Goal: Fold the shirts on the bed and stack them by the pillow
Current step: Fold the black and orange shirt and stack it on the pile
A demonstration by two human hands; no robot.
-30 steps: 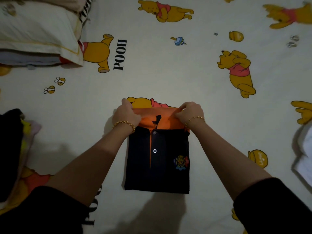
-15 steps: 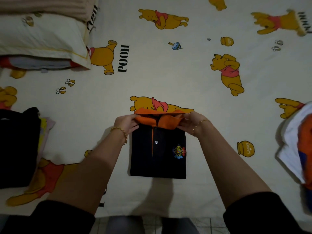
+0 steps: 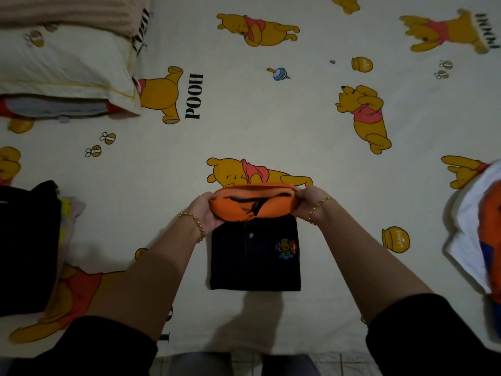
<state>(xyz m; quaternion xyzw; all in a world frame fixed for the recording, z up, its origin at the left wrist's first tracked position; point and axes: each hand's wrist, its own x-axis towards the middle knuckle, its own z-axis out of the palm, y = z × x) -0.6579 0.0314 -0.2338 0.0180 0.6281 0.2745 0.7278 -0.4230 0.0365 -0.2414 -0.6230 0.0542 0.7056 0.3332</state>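
Shirt: a dark polo shirt (image 3: 254,261), folded to a rectangle, lies on the bed sheet (image 3: 271,118) at the near middle, well apart from the pillow (image 3: 62,63). Its collar end points away from the person.
Collar: the orange collar (image 3: 252,210) is raised off the sheet and stretched between the two hands.
Left grip: the left grip (image 3: 202,210), a bare hand, has its fingers curled round the collar's left end and pinches it.
Right grip: the right grip (image 3: 309,200) pinches the collar's right end in the same way.
Emblem: a small multicoloured badge (image 3: 286,248) sits on the chest beside the placket; any lettering on it is too small to read.
Button: one pale button (image 3: 251,235) shows on the placket.
Writing: "POOH" (image 3: 193,96) in black capitals, turned sideways, stands beside a printed bear near the pillow. What looks like the same word (image 3: 488,31) is at the far right corner, blurred. A honey pot (image 3: 395,238) near the right forearm bears pale marks I cannot read.
Sheet print: cream, with yellow bears in red tops, bees and honey pots.
Pillow: far left corner, cream case; grey and red fabric shows under its near edge.
Left edge: a pile of dark clothes (image 3: 27,248), with yellow and pink cloth at its side.
Right edge: a white, orange and blue garment (image 3: 471,232).
Wrists: a gold bracelet on each; black sleeves.
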